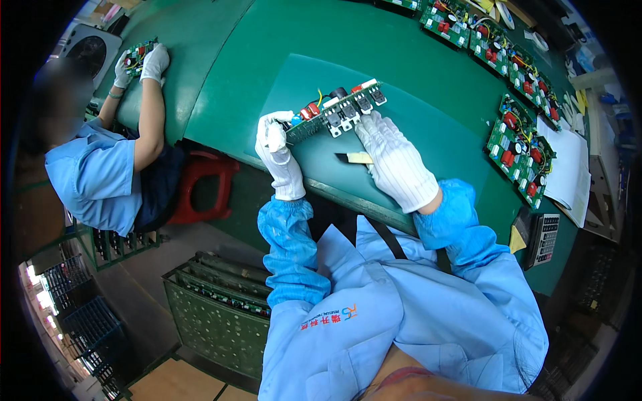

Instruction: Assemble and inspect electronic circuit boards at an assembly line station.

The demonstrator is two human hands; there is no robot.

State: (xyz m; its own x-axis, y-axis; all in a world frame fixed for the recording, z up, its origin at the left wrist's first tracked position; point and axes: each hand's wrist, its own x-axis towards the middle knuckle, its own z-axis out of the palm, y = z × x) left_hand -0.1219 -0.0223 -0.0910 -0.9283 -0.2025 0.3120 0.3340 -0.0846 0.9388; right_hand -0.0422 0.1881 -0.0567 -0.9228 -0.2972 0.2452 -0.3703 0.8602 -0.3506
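A green circuit board [328, 114] is tilted up on edge above the table, showing a row of black components with metal tabs, red and white parts and a yellow wire. My left hand [275, 150], in a white glove, pinches its left end. On the other side, the gloved fingers of my right hand [391, 157] touch the board's lower edge near the tabs. Tucked in that right hand is a short pale-yellow tool [360, 158] with a black end, like a small brush; the rest of it is hidden under the palm. Beneath lies a smooth green mat [414, 140].
Several similar boards [520, 150] line the table's right and far edges. Papers [568, 174] and a calculator [543, 239] lie at right. A co-worker in white gloves holds another board [139, 59] at left. Below stand a red stool [204, 187] and a green rack [214, 324] of boards.
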